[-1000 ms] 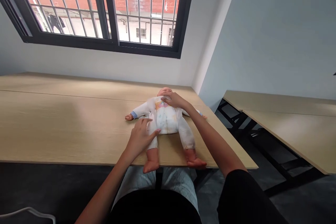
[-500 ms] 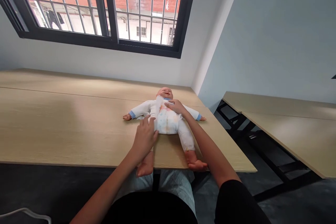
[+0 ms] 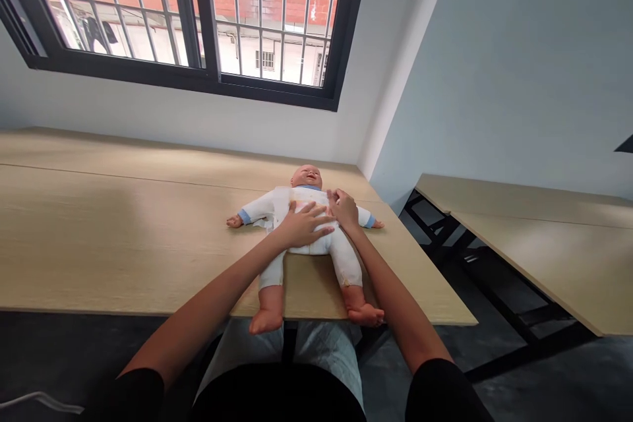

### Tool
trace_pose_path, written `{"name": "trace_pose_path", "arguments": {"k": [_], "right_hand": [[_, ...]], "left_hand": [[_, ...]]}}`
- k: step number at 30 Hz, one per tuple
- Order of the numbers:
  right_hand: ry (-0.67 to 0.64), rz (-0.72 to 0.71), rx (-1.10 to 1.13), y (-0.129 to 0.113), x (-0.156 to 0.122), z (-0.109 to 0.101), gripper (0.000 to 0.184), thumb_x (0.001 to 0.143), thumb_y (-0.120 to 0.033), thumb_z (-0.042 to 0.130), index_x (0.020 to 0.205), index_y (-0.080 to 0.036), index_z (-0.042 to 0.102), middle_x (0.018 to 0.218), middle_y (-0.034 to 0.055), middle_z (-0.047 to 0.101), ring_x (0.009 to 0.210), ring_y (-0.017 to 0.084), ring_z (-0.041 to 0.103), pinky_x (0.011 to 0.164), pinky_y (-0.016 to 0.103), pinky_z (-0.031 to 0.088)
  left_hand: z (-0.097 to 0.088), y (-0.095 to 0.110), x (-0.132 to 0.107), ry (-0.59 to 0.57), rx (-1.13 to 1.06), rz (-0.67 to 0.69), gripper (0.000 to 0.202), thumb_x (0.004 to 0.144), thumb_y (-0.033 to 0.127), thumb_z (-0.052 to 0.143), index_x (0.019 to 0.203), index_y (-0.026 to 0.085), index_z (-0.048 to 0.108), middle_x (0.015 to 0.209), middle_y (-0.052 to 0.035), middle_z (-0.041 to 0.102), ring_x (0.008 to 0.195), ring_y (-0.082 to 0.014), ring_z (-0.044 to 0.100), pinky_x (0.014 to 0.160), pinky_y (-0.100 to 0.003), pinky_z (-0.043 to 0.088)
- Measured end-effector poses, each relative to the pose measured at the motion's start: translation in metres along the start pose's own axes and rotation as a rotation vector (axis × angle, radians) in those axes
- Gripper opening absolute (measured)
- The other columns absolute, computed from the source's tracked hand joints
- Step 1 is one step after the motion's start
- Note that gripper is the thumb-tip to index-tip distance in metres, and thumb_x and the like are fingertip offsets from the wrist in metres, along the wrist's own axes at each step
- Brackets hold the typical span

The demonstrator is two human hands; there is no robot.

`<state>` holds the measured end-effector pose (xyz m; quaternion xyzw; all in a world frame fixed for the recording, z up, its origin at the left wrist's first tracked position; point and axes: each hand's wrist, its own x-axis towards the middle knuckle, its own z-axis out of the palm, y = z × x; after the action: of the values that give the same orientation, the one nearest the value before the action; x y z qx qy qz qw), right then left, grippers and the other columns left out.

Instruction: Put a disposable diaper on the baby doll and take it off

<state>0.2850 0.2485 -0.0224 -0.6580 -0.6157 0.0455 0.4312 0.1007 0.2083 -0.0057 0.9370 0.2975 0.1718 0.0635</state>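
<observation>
Currently, the left hand is held open, fingers spread and laid flat across the belly of a baby doll. The right hand is half curled on the chest of the doll's white suit, just beside the left hand; whether cloth is pinched cannot be told. The doll is laid face up on a wooden table, feet at the near edge. A barred window is seen beyond the doll, a second table to its right.
</observation>
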Motion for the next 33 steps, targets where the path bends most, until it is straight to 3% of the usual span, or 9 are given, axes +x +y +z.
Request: {"name": "trace_pose_path", "arguments": {"k": [7,12,16,19,24,26,28,31,33], "right_hand": [[0.011,0.099,0.164,0.041,-0.017,-0.032,0.046,0.089,-0.059,0.040,0.078,-0.018,0.059,0.074,0.0048,0.064,0.052,0.015,0.054,0.058,0.028,0.043],[0.002,0.138,0.302,0.043,-0.021,-0.039,0.053,0.084,-0.068,0.047,0.085,-0.017,0.060,0.075,0.0064,0.064,0.055,0.016,0.057,0.050,0.027,0.045],[-0.060,-0.059,0.449,0.024,-0.025,-0.035,0.048,0.078,-0.061,0.063,0.093,-0.016,0.066,0.090,0.0077,0.067,0.080,0.019,0.063,0.072,0.030,0.053],[-0.203,-0.239,0.421,0.016,-0.031,-0.029,0.038,0.082,-0.049,0.065,0.105,-0.019,0.071,0.111,0.0085,0.066,0.103,0.021,0.060,0.091,0.034,0.049],[-0.239,-0.291,0.311,0.023,-0.036,-0.017,0.032,0.086,-0.037,0.061,0.111,-0.019,0.071,0.111,0.0090,0.064,0.110,0.022,0.056,0.102,0.040,0.042],[-0.217,-0.283,0.285,0.027,-0.036,-0.013,0.032,0.087,-0.036,0.061,0.111,-0.019,0.071,0.110,0.0086,0.063,0.110,0.022,0.055,0.105,0.041,0.040],[-0.202,-0.270,0.285,0.031,-0.035,-0.012,0.032,0.085,-0.033,0.061,0.113,-0.019,0.070,0.111,0.0090,0.062,0.111,0.022,0.055,0.104,0.042,0.040],[-0.221,-0.158,0.333,0.036,-0.031,-0.014,0.039,0.081,-0.029,0.064,0.119,-0.016,0.064,0.121,0.0109,0.057,0.111,0.021,0.055,0.101,0.038,0.044],[-0.248,-0.011,0.340,0.042,-0.027,-0.020,0.038,0.083,-0.027,0.059,0.119,-0.013,0.060,0.122,0.0131,0.057,0.108,0.020,0.057,0.098,0.036,0.045]], "left_hand": [[-0.010,-0.021,0.013,-0.070,-0.175,-0.203,0.052,0.095,0.064,0.032,0.140,0.043,0.047,0.160,-0.0027,0.029,0.149,-0.0366,0.014,0.107,-0.074,-0.004],[-0.009,-0.045,0.008,-0.049,-0.306,-0.299,0.060,0.089,0.069,0.042,0.143,0.041,0.045,0.162,-0.0048,0.020,0.149,-0.0404,0.007,0.105,-0.077,-0.001],[-0.006,-0.054,0.006,-0.026,-0.354,-0.291,0.062,0.088,0.068,0.046,0.143,0.039,0.045,0.162,-0.0052,0.021,0.150,-0.0378,0.006,0.109,-0.072,0.002],[-0.004,-0.054,0.005,-0.020,-0.359,-0.298,0.063,0.087,0.067,0.047,0.143,0.039,0.045,0.162,-0.0062,0.022,0.150,-0.0383,0.007,0.108,-0.073,0.000],[-0.010,-0.047,0.001,0.033,-0.257,-0.297,0.062,0.088,0.065,0.048,0.143,0.035,0.047,0.161,-0.0089,0.025,0.149,-0.0384,0.007,0.109,-0.072,-0.002],[-0.016,-0.037,0.002,0.085,-0.146,-0.240,0.058,0.089,0.063,0.049,0.140,0.035,0.050,0.160,-0.0077,0.028,0.150,-0.0358,0.006,0.110,-0.070,-0.007],[-0.020,-0.024,0.005,0.079,-0.076,-0.097,0.048,0.092,0.059,0.047,0.135,0.038,0.055,0.158,-0.0032,0.033,0.150,-0.0310,0.010,0.112,-0.065,-0.010],[-0.019,-0.006,0.016,-0.088,-0.090,0.124,0.040,0.096,0.054,0.042,0.128,0.039,0.060,0.151,0.0009,0.045,0.147,-0.0263,0.025,0.116,-0.060,-0.003],[-0.015,0.000,0.024,-0.172,-0.100,0.190,0.040,0.097,0.052,0.040,0.126,0.035,0.062,0.145,-0.0005,0.053,0.144,-0.0261,0.032,0.117,-0.059,0.004]]}}
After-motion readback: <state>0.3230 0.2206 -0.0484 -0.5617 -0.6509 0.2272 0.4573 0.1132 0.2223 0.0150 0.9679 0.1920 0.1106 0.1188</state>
